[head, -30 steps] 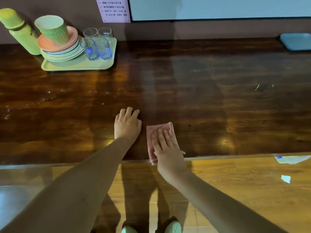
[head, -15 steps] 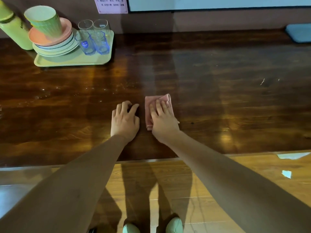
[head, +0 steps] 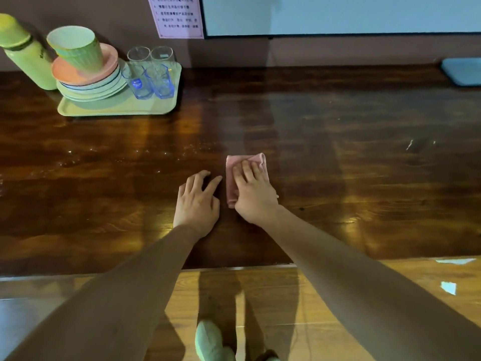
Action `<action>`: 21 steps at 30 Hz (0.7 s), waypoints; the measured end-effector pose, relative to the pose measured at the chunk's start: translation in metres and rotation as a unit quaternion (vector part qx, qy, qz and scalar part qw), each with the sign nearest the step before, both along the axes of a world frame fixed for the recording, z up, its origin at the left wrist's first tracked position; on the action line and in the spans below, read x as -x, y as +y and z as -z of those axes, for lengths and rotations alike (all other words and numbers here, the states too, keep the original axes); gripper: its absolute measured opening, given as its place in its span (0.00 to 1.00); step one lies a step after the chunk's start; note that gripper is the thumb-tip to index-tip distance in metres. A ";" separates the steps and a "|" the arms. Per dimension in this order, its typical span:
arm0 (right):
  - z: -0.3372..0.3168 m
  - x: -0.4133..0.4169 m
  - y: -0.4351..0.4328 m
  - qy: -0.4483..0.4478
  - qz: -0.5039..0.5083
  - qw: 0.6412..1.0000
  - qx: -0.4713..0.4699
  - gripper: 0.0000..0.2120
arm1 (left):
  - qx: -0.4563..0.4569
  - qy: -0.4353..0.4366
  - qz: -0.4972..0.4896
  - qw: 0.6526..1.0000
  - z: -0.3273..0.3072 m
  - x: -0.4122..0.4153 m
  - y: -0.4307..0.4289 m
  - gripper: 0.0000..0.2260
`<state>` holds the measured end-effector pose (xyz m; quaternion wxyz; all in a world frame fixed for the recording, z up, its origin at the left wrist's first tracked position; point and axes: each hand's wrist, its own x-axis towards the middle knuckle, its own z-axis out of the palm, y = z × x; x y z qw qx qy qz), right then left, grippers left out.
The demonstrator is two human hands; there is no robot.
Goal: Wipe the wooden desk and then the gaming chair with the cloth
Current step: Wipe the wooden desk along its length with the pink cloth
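Note:
A folded pink cloth (head: 233, 175) lies on the dark glossy wooden desk (head: 338, 165), near its middle. My right hand (head: 253, 194) presses flat on the cloth with straight fingers and covers most of it. My left hand (head: 196, 201) rests on the bare desk just left of the cloth, fingers spread and slightly bent, holding nothing. No gaming chair is in view.
A pale green tray (head: 117, 108) at the back left carries stacked plates (head: 88, 84), a green cup (head: 76, 49) and two glasses (head: 151, 74). A green flask (head: 26, 53) stands beside it. A blue tray (head: 462, 71) sits at the back right. The desk's front edge (head: 234, 268) runs above the wooden floor.
My right hand has pushed the cloth away from the front edge toward the middle of the desk. My left hand stays planted beside it.

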<state>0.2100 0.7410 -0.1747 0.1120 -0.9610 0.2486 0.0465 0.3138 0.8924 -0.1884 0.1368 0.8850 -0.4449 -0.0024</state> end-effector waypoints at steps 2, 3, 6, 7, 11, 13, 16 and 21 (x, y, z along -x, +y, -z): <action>0.000 -0.008 -0.004 0.000 0.001 1.000 0.009 0.46 | 0.003 0.001 -0.005 1.000 0.001 0.000 0.000 0.23; 0.000 -0.006 -0.001 0.000 0.001 1.000 0.015 0.45 | 0.004 0.001 -0.006 1.000 0.001 0.000 0.000 0.23; -0.004 0.015 0.020 0.007 0.008 1.000 0.011 0.46 | -0.003 0.004 -0.006 1.000 -0.002 0.001 0.000 0.23; -0.004 0.025 0.030 0.009 0.006 1.000 0.008 0.47 | -0.005 0.007 -0.007 1.000 -0.002 0.001 0.000 0.23; -0.001 0.062 0.055 0.009 -0.010 1.000 0.005 0.50 | -0.010 0.016 -0.013 1.000 -0.006 0.004 0.000 0.24; 0.000 0.051 0.040 0.011 -0.008 1.000 0.005 0.52 | -0.016 0.020 -0.011 1.000 -0.007 0.002 0.000 0.24; -0.005 0.006 -0.004 0.027 -0.010 0.999 -0.016 0.50 | 0.001 0.015 -0.009 1.000 0.000 -0.001 0.000 0.24; -0.008 -0.041 -0.028 0.033 0.034 0.998 -0.032 0.45 | -0.003 -0.004 -0.011 1.000 0.005 -0.004 -0.003 0.24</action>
